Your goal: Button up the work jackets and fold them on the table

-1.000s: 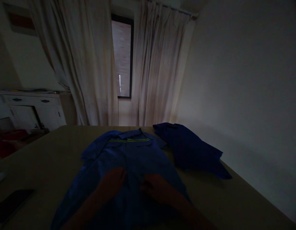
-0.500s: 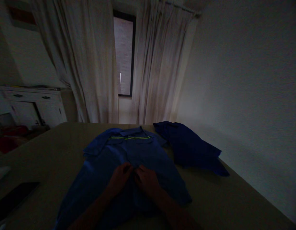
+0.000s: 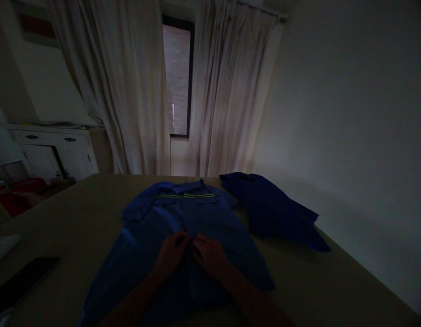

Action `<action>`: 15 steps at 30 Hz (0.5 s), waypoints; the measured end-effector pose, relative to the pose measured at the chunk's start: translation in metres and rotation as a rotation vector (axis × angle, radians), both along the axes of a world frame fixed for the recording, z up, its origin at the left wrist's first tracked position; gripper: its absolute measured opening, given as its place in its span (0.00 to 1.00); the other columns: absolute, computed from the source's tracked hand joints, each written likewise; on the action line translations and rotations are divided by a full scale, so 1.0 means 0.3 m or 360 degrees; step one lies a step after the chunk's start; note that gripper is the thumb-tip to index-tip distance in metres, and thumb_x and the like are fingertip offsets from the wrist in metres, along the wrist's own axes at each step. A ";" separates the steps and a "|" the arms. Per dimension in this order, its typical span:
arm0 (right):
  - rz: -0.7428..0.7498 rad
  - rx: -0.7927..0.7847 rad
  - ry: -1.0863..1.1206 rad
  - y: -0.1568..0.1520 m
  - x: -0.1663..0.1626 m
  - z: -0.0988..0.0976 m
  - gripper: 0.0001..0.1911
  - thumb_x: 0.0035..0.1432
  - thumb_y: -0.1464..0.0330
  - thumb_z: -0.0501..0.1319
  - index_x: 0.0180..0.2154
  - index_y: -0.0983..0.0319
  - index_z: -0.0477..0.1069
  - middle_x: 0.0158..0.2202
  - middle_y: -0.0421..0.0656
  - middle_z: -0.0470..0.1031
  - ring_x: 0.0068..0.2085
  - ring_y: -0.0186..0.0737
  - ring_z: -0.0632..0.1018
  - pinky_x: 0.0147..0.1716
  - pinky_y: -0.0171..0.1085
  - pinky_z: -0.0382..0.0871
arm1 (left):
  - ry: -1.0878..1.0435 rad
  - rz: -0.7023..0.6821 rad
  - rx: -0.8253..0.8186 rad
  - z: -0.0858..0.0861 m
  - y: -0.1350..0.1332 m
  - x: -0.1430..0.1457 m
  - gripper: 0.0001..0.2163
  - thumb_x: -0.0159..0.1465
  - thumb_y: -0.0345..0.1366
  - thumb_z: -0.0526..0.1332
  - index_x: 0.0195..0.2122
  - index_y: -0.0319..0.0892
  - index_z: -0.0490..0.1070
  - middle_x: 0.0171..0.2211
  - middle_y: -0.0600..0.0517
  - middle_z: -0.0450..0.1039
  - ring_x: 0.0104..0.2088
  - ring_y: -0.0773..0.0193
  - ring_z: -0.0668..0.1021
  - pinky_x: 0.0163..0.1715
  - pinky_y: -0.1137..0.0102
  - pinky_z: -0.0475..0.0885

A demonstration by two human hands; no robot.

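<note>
A blue short-sleeved shirt (image 3: 217,227) lies front up and spread out, its collar toward the window and yellow-green stripes across the chest. Both hands meet at its front placket, around the middle. My left hand (image 3: 173,247) pinches the cloth edge with bent fingers. Close beside it, my right hand (image 3: 207,252) is closed on the other side of the placket, fingertips nearly touching those of the left. Any button between the fingertips is too dark and small to make out.
A darker blue garment (image 3: 274,209) lies to the right, beside the wall. At the left are a dark flat phone-like object (image 3: 22,281) and a white item (image 3: 4,247). The tan surface (image 3: 91,195) reaches back toward curtains (image 3: 135,91); a white cabinet (image 3: 74,152) stands at far left.
The view has shifted slightly, moving everything a little to the right. Both hands stay at the shirt's placket, with only small finger movement.
</note>
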State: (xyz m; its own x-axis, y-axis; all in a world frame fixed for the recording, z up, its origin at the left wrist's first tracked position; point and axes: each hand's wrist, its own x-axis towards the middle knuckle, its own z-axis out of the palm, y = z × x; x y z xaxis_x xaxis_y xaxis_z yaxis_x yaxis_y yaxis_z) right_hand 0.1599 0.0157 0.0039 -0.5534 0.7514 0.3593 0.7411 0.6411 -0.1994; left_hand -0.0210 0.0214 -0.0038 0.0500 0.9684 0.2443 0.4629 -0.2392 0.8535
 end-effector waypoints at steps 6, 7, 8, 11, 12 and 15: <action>0.0041 0.0002 -0.0043 -0.002 0.003 0.009 0.05 0.70 0.68 0.57 0.40 0.59 0.72 0.39 0.40 0.77 0.35 0.36 0.77 0.31 0.34 0.62 | -0.0044 0.0011 -0.0023 0.006 -0.005 -0.005 0.16 0.64 0.51 0.59 0.37 0.45 0.78 0.37 0.50 0.83 0.41 0.54 0.82 0.43 0.65 0.74; 0.0051 -0.0003 -0.0059 -0.005 0.001 0.015 0.05 0.70 0.68 0.57 0.41 0.59 0.72 0.40 0.41 0.77 0.36 0.37 0.77 0.31 0.34 0.62 | -0.0054 0.0028 -0.0021 0.005 -0.005 -0.005 0.16 0.64 0.51 0.58 0.38 0.45 0.78 0.37 0.50 0.83 0.41 0.54 0.83 0.43 0.65 0.74; 0.0049 -0.0017 -0.0062 -0.007 -0.001 0.020 0.06 0.71 0.68 0.57 0.41 0.59 0.73 0.40 0.41 0.77 0.36 0.37 0.78 0.31 0.34 0.63 | -0.0062 0.0036 -0.0020 0.003 -0.004 -0.005 0.17 0.64 0.52 0.58 0.38 0.45 0.78 0.37 0.50 0.83 0.41 0.54 0.83 0.43 0.65 0.74; -0.0032 -0.0118 0.0030 -0.013 -0.004 0.025 0.06 0.71 0.68 0.57 0.41 0.59 0.73 0.40 0.41 0.78 0.38 0.37 0.79 0.34 0.34 0.64 | -0.0056 0.0001 -0.0019 -0.001 0.005 -0.009 0.16 0.64 0.51 0.58 0.37 0.45 0.78 0.38 0.50 0.83 0.42 0.54 0.82 0.43 0.66 0.74; -0.0073 -0.0159 0.0078 -0.013 -0.004 0.024 0.07 0.71 0.68 0.57 0.41 0.59 0.73 0.40 0.41 0.78 0.38 0.37 0.79 0.35 0.33 0.65 | -0.0044 -0.0024 -0.0025 -0.002 0.008 -0.012 0.16 0.64 0.51 0.58 0.37 0.45 0.78 0.38 0.50 0.83 0.41 0.55 0.82 0.43 0.66 0.74; -0.0126 -0.0250 0.0163 -0.011 -0.002 0.021 0.08 0.72 0.67 0.57 0.40 0.60 0.74 0.41 0.41 0.78 0.40 0.37 0.79 0.38 0.33 0.66 | -0.0003 -0.0090 -0.0056 -0.002 0.017 -0.022 0.17 0.65 0.50 0.56 0.37 0.45 0.79 0.34 0.50 0.82 0.37 0.56 0.82 0.40 0.65 0.75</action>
